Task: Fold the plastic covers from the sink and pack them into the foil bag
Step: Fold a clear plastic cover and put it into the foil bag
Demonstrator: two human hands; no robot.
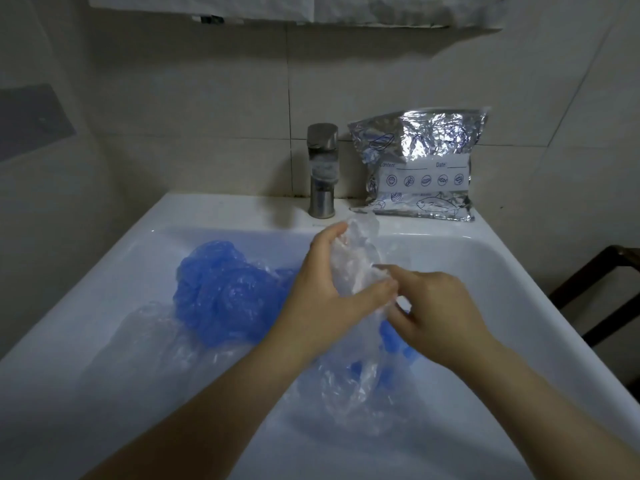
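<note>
Over the white sink, our left hand and right hand grip a clear plastic cover, fingers curled round it, blue covers below, foil bag beside the faucet

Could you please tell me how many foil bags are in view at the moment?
1. The foil bag stands on the sink ledge, right of the tap, leaning against the tiled wall. No other is visible, though the loose plastic covers could hide something.
</note>
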